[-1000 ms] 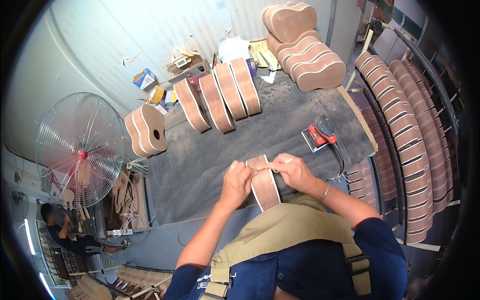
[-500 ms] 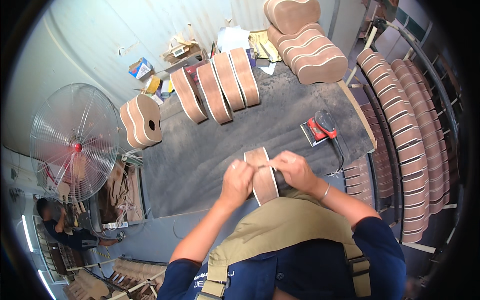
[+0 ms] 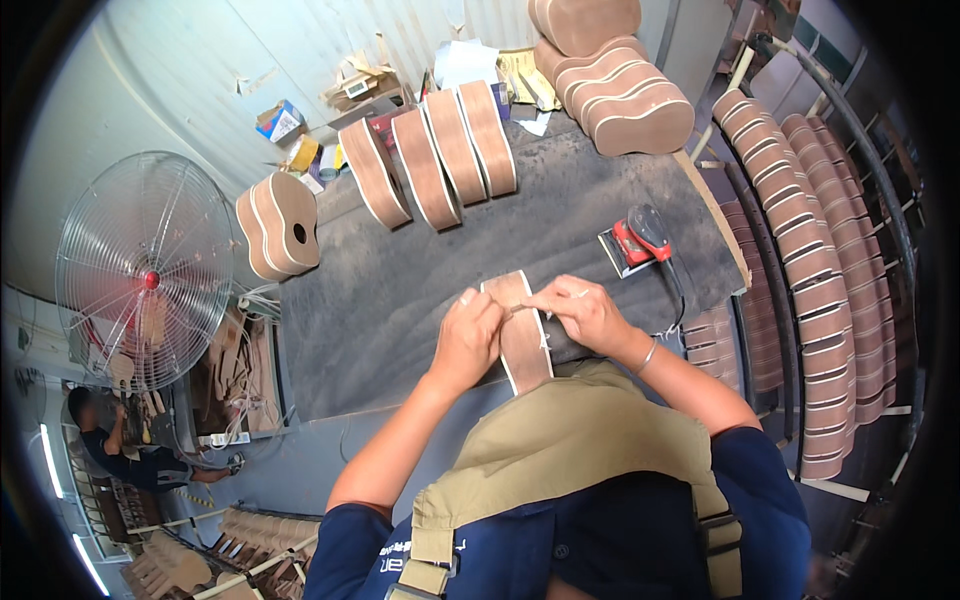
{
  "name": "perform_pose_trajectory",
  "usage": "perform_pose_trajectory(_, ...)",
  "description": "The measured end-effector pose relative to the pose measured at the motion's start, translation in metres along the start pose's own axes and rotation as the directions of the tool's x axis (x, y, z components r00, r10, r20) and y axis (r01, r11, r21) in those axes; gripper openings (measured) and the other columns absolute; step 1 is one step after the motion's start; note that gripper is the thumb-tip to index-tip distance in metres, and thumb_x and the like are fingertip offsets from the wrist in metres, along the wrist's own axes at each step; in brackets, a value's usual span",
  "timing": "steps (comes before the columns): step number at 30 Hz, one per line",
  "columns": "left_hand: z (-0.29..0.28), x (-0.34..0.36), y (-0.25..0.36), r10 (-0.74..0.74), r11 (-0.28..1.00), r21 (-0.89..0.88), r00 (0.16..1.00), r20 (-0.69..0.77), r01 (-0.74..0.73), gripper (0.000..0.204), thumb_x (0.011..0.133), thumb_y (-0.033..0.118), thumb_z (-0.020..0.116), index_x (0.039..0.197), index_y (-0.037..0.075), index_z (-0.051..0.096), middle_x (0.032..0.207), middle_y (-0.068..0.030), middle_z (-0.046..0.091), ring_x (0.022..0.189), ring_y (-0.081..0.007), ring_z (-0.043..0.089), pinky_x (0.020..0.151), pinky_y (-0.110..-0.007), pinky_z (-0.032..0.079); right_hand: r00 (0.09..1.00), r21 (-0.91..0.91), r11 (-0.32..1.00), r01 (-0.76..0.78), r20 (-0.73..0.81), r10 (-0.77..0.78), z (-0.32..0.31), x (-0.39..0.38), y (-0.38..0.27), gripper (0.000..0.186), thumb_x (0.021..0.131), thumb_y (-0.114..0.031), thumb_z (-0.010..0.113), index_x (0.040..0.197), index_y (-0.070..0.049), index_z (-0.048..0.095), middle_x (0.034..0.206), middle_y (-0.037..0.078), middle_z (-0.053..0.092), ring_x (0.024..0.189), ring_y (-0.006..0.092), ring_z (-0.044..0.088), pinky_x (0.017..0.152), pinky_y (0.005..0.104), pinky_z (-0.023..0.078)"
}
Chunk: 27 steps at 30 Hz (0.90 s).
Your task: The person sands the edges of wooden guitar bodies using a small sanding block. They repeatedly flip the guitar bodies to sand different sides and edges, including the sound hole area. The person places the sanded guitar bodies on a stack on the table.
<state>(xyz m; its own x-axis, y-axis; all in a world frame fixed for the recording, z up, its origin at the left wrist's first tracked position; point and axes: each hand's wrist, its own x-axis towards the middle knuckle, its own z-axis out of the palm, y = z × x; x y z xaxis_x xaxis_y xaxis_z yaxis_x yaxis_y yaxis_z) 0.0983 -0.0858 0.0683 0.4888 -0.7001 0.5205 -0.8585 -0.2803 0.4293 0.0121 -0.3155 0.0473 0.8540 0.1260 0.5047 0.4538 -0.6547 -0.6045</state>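
Observation:
A wooden ukulele body [image 3: 526,350] stands on edge at the table's front, its curved side facing up and its near end against my apron. White binding runs along both edges of that side, and a small white shred hangs from the right edge. My left hand [image 3: 468,335] is closed at the left of the body, and my right hand [image 3: 582,312] pinches at its right. Between them, across the wood, they grip a thin dark strip, seemingly a scraper blade [image 3: 516,308]. Fingers cover most of it.
On the dark table [image 3: 400,330] lie a red and black sander [image 3: 640,240] and its cord. Several ukulele bodies [image 3: 465,140] stand at the back, with more stacked [image 3: 640,110] at back right. A large fan [image 3: 150,280] stands left; racks of bodies [image 3: 790,280] line the right. Another person [image 3: 130,450] sits far left.
The whole view has shifted slightly. My hands and the ukulele body sit a little farther forward, both hands still closed on the strip. A white shred now shows at the right edge.

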Motion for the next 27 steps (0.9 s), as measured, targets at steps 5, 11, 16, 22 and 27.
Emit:
perform_pose_trajectory(5, 0.007, -0.040, 0.022, 0.255, 0.957, 0.131, 0.965, 0.056, -0.260, 0.024, 0.077, -0.002, 0.073, 0.101, -0.001, 0.071, 0.083, -0.0074, 0.054, 0.074, -0.0254, 0.056, 0.065, -0.038, 0.047, 0.989, -0.121, 0.982, 0.144, -0.010, -0.146, 0.007, -0.049, -0.015, 0.047, 0.087, 0.006, 0.065, 0.128, -0.013, 0.078, 0.102, 0.008, 0.074, 0.082, 0.0270, 0.070, 0.072, 0.0377, 0.059)
perform_pose_trajectory(11, 0.016, -0.075, 0.033, 0.276, 0.958, -0.002, 0.917, 0.289, -0.288, 0.019, 0.081, 0.006, 0.070, 0.099, -0.001, 0.072, 0.085, -0.0074, 0.056, 0.083, -0.0234, 0.061, 0.074, -0.035, 0.054, 0.990, -0.064, 0.992, 0.107, 0.097, -0.100, 0.028, -0.109, -0.007, 0.048, 0.087, 0.002, 0.068, 0.129, -0.018, 0.078, 0.101, 0.008, 0.075, 0.078, 0.0212, 0.071, 0.069, 0.0326, 0.060)
perform_pose_trajectory(16, 0.009, -0.069, 0.029, 0.096, 0.943, -0.322, 0.855, 0.509, 0.086, 0.005, 0.089, 0.005, 0.070, 0.091, 0.001, 0.071, 0.089, -0.0122, 0.061, 0.087, -0.0302, 0.062, 0.078, -0.043, 0.055, 0.924, 0.213, 0.954, -0.212, 0.362, 0.125, 0.013, -0.109, -0.020, 0.027, 0.087, -0.005, 0.069, 0.109, -0.013, 0.082, 0.089, 0.012, 0.074, 0.080, 0.0308, 0.073, 0.073, 0.0385, 0.060)
perform_pose_trajectory(22, -0.008, -0.038, 0.034, -0.058, 0.975, -0.197, 0.975, 0.215, 0.102, 0.019, 0.084, -0.003, 0.072, 0.101, 0.003, 0.076, 0.091, -0.0118, 0.065, 0.092, -0.0342, 0.064, 0.081, -0.041, 0.055, 0.985, 0.079, 0.996, 0.032, 0.168, -0.045, -0.018, -0.041, -0.027, 0.033, 0.084, 0.002, 0.069, 0.114, -0.008, 0.080, 0.091, 0.015, 0.074, 0.082, 0.0336, 0.072, 0.075, 0.0424, 0.059)
perform_pose_trajectory(27, -0.013, -0.006, 0.019, -0.043, 0.999, 0.000, 0.997, 0.059, 0.043, 0.027, 0.080, -0.002, 0.076, 0.106, 0.005, 0.076, 0.086, -0.0108, 0.060, 0.082, -0.0317, 0.061, 0.072, -0.044, 0.053, 0.992, -0.053, 0.991, 0.123, 0.000, -0.123, -0.009, -0.001, -0.002, 0.034, 0.084, 0.007, 0.069, 0.114, -0.005, 0.080, 0.098, 0.013, 0.077, 0.087, 0.0322, 0.074, 0.075, 0.0408, 0.060)
